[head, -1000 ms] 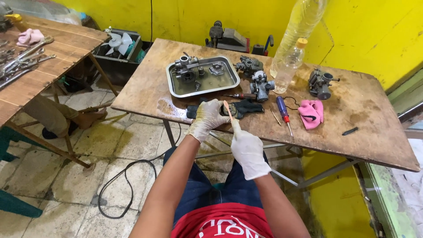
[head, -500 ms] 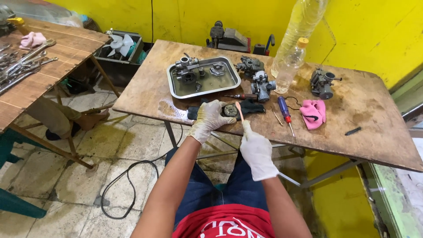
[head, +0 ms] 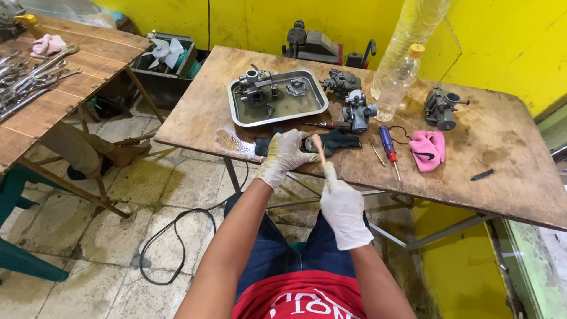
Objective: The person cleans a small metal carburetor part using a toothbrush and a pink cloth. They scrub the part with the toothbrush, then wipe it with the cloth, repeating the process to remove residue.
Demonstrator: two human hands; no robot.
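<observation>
Our left hand (head: 286, 155), gloved white, presses down on a small metal part (head: 308, 145) lying on a dark cloth (head: 339, 140) at the near edge of the table (head: 508, 171); the fingers wrap it closed, it seems to keep it from sliding. Our right hand (head: 344, 211) hangs off the near edge, fist closed round a brush (head: 321, 155) whose tip points up at the part. Holding it by the far end of the handle leaves the tip free to reach into the part.

Behind the part, toward the table's middle, sits a steel tray (head: 236, 112) with carburetor pieces in a shallow pool of liquid. Two carburetors (head: 349, 97) stand just right of the tray, with two plastic bottles (head: 401, 77) beyond them. A blue screwdriver (head: 387, 145) and a pink rag (head: 427, 149) lie right of the cloth. The near-left corner of the table is wet but bare; the right end is mostly open wood.
</observation>
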